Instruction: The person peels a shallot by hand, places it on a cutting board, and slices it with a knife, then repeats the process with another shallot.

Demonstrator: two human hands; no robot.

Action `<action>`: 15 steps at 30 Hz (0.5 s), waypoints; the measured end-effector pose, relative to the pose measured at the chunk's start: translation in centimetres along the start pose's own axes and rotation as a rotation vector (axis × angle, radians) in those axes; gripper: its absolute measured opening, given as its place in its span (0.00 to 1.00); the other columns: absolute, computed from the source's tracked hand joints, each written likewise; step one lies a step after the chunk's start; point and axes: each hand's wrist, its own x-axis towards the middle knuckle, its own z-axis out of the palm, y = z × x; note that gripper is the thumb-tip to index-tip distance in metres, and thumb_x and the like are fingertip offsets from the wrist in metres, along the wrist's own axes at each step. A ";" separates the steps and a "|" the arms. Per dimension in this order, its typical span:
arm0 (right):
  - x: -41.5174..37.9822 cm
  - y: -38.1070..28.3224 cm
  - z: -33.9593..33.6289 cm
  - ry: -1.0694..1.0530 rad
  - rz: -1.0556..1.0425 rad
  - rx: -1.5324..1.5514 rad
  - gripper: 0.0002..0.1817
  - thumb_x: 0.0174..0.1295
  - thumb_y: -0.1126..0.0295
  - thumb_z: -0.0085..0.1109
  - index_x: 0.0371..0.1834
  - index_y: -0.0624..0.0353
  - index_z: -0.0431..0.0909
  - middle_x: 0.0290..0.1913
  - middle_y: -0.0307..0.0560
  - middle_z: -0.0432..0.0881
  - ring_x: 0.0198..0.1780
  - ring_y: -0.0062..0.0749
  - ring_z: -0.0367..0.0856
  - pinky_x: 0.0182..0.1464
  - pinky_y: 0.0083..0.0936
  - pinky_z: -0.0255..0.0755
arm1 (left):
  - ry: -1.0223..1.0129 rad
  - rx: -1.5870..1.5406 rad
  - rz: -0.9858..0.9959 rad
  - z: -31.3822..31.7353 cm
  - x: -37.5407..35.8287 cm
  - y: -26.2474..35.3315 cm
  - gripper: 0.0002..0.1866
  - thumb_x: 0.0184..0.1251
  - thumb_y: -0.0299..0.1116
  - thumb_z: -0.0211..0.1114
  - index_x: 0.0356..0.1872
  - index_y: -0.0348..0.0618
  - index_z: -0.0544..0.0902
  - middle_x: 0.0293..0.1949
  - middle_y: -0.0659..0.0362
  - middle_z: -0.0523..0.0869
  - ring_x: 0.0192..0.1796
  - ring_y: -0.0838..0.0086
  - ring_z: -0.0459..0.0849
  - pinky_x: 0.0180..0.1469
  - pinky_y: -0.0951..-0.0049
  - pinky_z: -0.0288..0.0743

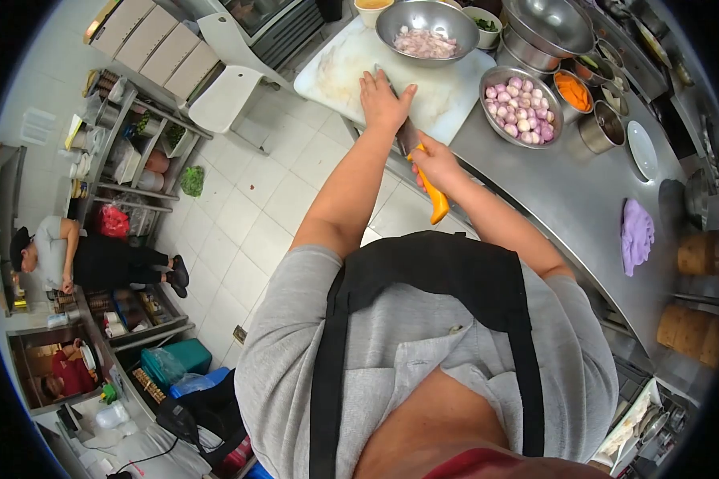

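My right hand (439, 168) is wrapped round the orange-yellow handle of a kitchen knife (438, 203). Its blade points away from me over a white cutting board (335, 68). Fingers stretched out and thumb apart, my left hand (385, 102) lies flat against or over the blade, covering part of it; whether anything is under the palm is hidden. Just beyond, a metal bowl (387, 40) on the board holds chopped pale pink pieces, probably shallot. Right of the board, another metal bowl (485, 104) is full of peeled shallots (523, 110).
On the steel counter (535, 188) stand a container of orange pieces (573, 92), a metal pot (601, 132), a white oval plate (641, 150) and a purple cloth (637, 235). Stacked metal bowls (551, 24) rise behind. At left are a white chair (224, 96), shelves and another person (96, 255).
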 end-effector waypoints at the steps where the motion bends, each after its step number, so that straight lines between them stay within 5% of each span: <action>1: 0.1 -0.1 0.1 -0.031 -0.007 -0.013 0.33 0.64 0.69 0.44 0.73 0.53 0.49 0.25 0.40 0.70 0.17 0.23 0.69 0.19 0.22 0.67 | 0.035 -0.069 -0.021 0.3 0.4 -0.5 0.44 0.55 0.54 0.64 0.65 0.31 0.61 0.68 0.36 0.55 0.72 0.48 0.51 0.72 0.57 0.46; 3: 0.4 0.3 0.2 -0.072 -0.019 0.029 0.33 0.62 0.69 0.45 0.73 0.55 0.49 0.25 0.41 0.71 0.17 0.25 0.69 0.18 0.23 0.67 | 0.091 -0.153 -0.054 0.6 1.0 -0.9 0.35 0.59 0.41 0.64 0.63 0.29 0.64 0.68 0.38 0.58 0.71 0.49 0.54 0.71 0.61 0.50; 7: 1.0 1.1 -0.4 -0.143 -0.043 0.082 0.34 0.61 0.69 0.46 0.73 0.56 0.50 0.24 0.43 0.71 0.16 0.26 0.70 0.18 0.25 0.68 | 0.156 -0.187 -0.048 0.7 1.0 -1.3 0.27 0.63 0.33 0.59 0.60 0.26 0.67 0.66 0.38 0.62 0.70 0.51 0.58 0.70 0.63 0.52; 15: -0.8 -1.7 -3.3 -0.226 -0.182 0.057 0.34 0.62 0.69 0.47 0.72 0.59 0.51 0.25 0.41 0.71 0.16 0.24 0.70 0.19 0.23 0.67 | 0.330 -0.178 0.063 -1.3 2.4 1.9 0.21 0.65 0.28 0.55 0.56 0.23 0.70 0.60 0.38 0.68 0.65 0.48 0.65 0.66 0.61 0.59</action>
